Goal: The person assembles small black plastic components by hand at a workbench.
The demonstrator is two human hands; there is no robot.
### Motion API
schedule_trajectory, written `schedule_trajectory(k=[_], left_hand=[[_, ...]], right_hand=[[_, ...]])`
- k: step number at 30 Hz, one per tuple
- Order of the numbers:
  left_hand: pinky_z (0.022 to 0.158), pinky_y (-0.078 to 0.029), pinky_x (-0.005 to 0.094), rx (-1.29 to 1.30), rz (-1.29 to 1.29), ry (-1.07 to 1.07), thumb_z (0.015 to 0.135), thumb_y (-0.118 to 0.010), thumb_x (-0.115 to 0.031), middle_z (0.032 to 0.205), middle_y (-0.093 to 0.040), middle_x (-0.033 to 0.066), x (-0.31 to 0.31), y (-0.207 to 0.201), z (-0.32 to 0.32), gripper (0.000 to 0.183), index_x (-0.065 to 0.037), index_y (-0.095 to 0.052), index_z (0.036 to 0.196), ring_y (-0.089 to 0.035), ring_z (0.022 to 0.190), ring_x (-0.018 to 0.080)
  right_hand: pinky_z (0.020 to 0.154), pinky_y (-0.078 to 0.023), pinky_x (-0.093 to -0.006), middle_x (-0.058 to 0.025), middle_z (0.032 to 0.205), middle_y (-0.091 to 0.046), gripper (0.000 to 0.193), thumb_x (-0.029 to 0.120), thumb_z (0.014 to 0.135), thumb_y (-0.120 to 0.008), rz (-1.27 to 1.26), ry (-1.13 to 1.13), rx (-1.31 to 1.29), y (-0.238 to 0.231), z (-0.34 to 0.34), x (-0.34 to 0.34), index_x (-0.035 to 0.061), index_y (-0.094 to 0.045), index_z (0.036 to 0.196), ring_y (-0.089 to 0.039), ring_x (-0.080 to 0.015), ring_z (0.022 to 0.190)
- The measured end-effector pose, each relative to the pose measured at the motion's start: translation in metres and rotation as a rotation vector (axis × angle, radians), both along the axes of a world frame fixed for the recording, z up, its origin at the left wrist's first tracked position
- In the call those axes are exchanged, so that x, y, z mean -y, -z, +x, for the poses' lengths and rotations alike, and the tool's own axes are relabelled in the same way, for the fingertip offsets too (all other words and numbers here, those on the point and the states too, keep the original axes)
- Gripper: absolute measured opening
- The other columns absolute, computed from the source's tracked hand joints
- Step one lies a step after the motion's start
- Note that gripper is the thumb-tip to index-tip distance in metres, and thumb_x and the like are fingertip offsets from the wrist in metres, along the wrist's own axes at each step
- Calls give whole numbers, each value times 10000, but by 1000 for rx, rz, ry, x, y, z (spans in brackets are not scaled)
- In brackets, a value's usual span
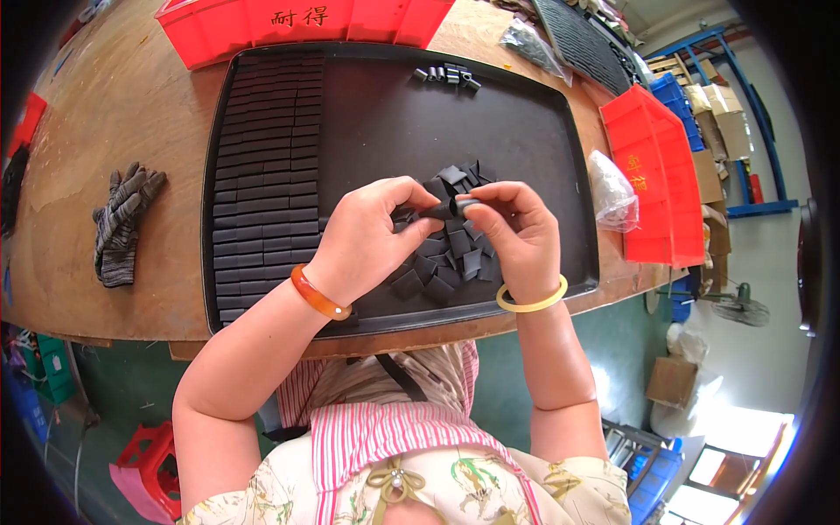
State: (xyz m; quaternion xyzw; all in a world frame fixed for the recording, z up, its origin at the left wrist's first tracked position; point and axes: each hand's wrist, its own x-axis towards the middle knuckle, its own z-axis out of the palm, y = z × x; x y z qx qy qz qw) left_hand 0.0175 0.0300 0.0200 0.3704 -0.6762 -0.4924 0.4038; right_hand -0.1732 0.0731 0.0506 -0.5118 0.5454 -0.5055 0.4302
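Over the black tray (376, 114), my left hand (363, 232) pinches a short black sleeve (444, 210) with its open end toward the right. Thumb and fingers of my right hand (522, 238) are closed on a small grey tube (470, 203) at that open end. How far the tube sits inside the sleeve I cannot tell. Beneath my hands lies a loose heap of flat black sleeves (433, 276). Black pieces in tight rows (267, 166) fill the tray's left side. Several short grey tubes (451, 75) lie near its far edge.
A red bin (306, 26) stands behind the tray, and another red bin (656, 175) at the right, beside a clear plastic bag (612, 192). Grey knitted gloves (127, 223) lie on the wooden table (79, 166) at left. One more plastic bag (534, 48) rests at the far right.
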Motion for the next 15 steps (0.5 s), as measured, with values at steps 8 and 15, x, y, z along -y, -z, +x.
schedule_trajectory(k=[8,15], left_hand=[[695,-501,266,51,-87,-34,789,-761,-24,872,-673,77,0,0,3,190,4,-676,956,-631,779,147],[721,-515,299,111,-343,-87,770,-751,-16,888,-657,99,2,3,5,241,-2,-681,1001,-643,805,234]], right_hand=[[679,-501,-230,-38,856,-646,138,46,809,-779,-120,91,-225,11,17,6,10,-692,910,-598,-86,722],[638,-475,-217,-26,862,-595,165,68,796,-797,-126,2,-352,10,12,6,-15,-700,901,-567,-68,690]])
